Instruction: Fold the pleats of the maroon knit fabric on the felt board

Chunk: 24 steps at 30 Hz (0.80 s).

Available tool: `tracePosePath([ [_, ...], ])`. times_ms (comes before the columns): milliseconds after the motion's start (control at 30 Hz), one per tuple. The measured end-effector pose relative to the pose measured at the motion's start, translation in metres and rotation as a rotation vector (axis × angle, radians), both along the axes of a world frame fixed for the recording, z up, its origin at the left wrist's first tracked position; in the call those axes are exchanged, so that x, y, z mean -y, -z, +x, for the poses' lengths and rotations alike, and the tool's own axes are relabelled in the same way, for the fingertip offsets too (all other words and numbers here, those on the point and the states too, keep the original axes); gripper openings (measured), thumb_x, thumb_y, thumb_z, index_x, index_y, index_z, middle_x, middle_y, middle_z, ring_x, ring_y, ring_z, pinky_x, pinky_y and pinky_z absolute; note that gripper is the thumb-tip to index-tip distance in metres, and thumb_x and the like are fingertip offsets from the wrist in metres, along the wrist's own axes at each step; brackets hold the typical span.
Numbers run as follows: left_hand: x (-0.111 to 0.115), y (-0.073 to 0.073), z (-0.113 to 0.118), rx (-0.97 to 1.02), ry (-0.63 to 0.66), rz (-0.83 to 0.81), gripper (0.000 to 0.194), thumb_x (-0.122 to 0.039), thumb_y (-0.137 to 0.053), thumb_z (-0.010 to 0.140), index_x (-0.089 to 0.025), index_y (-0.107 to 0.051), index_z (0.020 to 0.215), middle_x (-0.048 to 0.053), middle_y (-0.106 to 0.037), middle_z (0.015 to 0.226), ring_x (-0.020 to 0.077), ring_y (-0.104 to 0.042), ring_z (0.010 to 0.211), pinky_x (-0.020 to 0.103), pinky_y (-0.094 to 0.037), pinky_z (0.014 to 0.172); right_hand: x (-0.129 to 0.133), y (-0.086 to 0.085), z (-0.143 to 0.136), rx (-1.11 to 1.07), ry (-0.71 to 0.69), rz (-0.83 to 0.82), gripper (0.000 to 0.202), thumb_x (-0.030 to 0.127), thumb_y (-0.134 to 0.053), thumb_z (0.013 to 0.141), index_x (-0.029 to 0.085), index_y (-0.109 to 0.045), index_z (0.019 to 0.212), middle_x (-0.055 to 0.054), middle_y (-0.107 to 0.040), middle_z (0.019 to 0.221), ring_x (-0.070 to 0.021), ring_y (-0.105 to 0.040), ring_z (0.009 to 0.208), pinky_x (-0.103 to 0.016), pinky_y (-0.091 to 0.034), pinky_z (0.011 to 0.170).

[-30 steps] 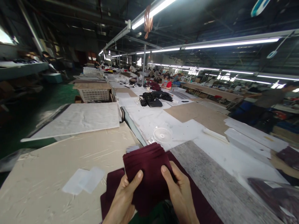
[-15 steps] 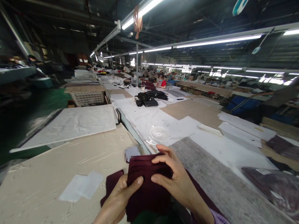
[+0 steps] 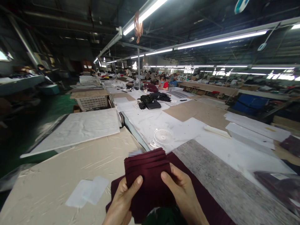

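Several layers of dark maroon fabric (image 3: pixel 150 178) form a stack held up in front of me, their upper edges fanned slightly apart. My left hand (image 3: pixel 127 193) grips the stack's left side, thumb on the near face and fingers behind. On the right side, my right hand (image 3: pixel 181 187) pinches it likewise, its thumb pressed to the front and its other fingers mostly hidden behind. More maroon fabric (image 3: pixel 203 193) lies on the table beyond my right hand, and another piece shows beneath my left wrist.
A small white fan (image 3: pixel 162 137) stands on the white-covered table ahead. Two pale translucent sheets (image 3: pixel 87 190) lie on the beige surface at left. Dark folded garments (image 3: pixel 151 100) sit farther off, near a person in red (image 3: pixel 164 84). Plastic-wrapped maroon fabric (image 3: pixel 278 190) is at right.
My right hand has lowered from the stack's top edge to its right side and closed on it. The stack now faces me more squarely, with its layered edges showing.
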<state>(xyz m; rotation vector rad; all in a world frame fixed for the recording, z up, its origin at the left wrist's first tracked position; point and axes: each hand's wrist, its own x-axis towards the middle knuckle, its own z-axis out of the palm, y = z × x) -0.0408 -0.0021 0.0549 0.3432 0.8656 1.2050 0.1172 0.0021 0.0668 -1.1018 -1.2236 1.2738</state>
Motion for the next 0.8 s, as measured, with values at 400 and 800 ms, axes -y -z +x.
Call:
tracePosePath([
  [400,0.002,0.012,-0.003,0.053,-0.018,-0.035,0.031,-0.025,-0.08,0.063,-0.018,-0.069,0.091,0.005,-0.075,0.088,0.0258,-0.068,0.094,0.037,-0.05,0.091,0.003,0.004,-0.012,-0.105,0.133,-0.014,0.032,0.041,-0.058,0.085,0.019,-0.066,0.106,-0.007,-0.067,0.101,-0.023,-0.059,0.091,-0.035,-0.047,0.085],
  [800,-0.012,-0.016,-0.012,0.217,0.056,0.077,0.025,-0.029,-0.058,0.083,-0.015,-0.072,0.098,0.011,-0.074,0.097,0.0287,-0.064,0.103,0.041,-0.046,0.097,0.007,0.005,-0.005,0.066,0.096,0.013,0.021,0.038,-0.056,0.085,0.018,-0.061,0.078,-0.001,-0.057,0.077,-0.0173,-0.052,0.075,-0.03,-0.047,0.077],
])
